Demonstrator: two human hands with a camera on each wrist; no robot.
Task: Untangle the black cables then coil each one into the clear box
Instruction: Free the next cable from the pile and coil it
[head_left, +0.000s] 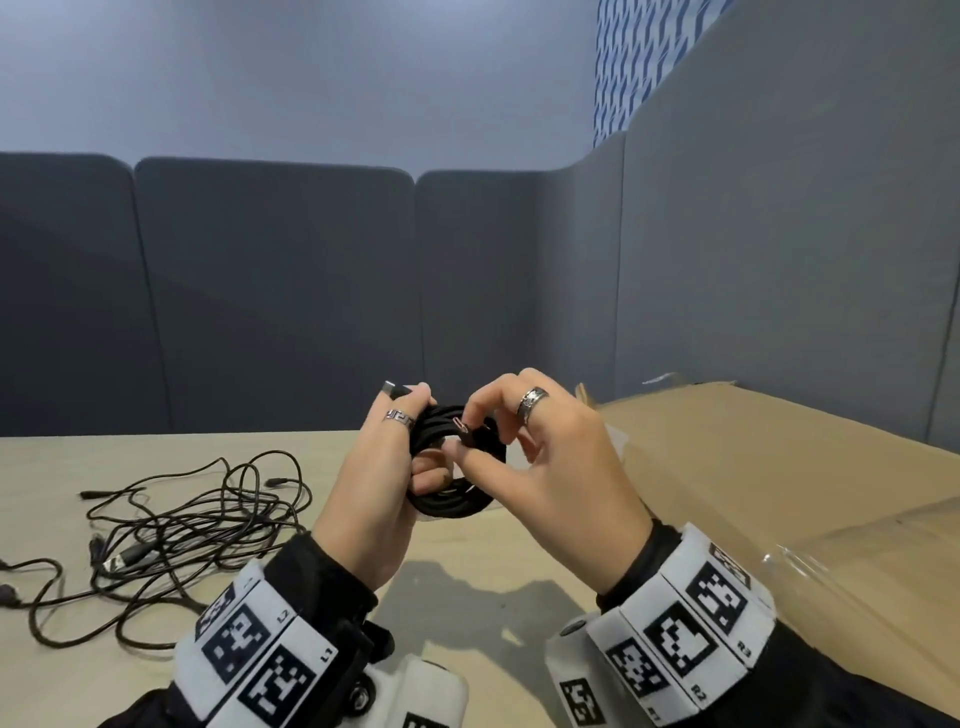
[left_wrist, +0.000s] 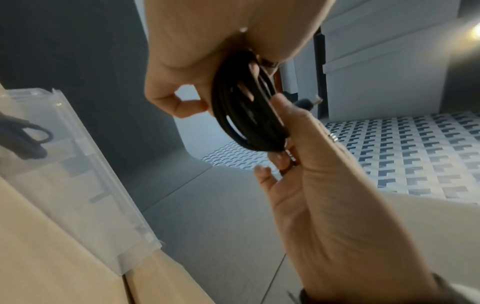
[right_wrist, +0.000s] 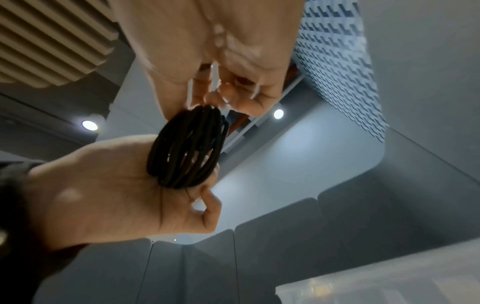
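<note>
A black cable wound into a coil (head_left: 452, 501) is held upright above the table between both hands. My left hand (head_left: 410, 441) grips the coil's left side, fingers through its middle; one plug (head_left: 392, 388) sticks out above the index finger. My right hand (head_left: 467, 431) pinches the cable's other plug end (head_left: 461, 427) against the top of the coil. The left wrist view shows the coil (left_wrist: 246, 115) edge-on. A tangle of thin black cables (head_left: 182, 530) lies on the table at left. The clear box (head_left: 831, 587) stands at lower right; a coiled cable (left_wrist: 26, 139) lies inside it.
A large cardboard box (head_left: 753, 457) takes up the table's right side, behind the clear box (left_wrist: 78, 164). Grey padded panels (head_left: 285, 291) wall in the table at the back and right. The light wooden tabletop (head_left: 291, 457) stretches between the tangle and the hands.
</note>
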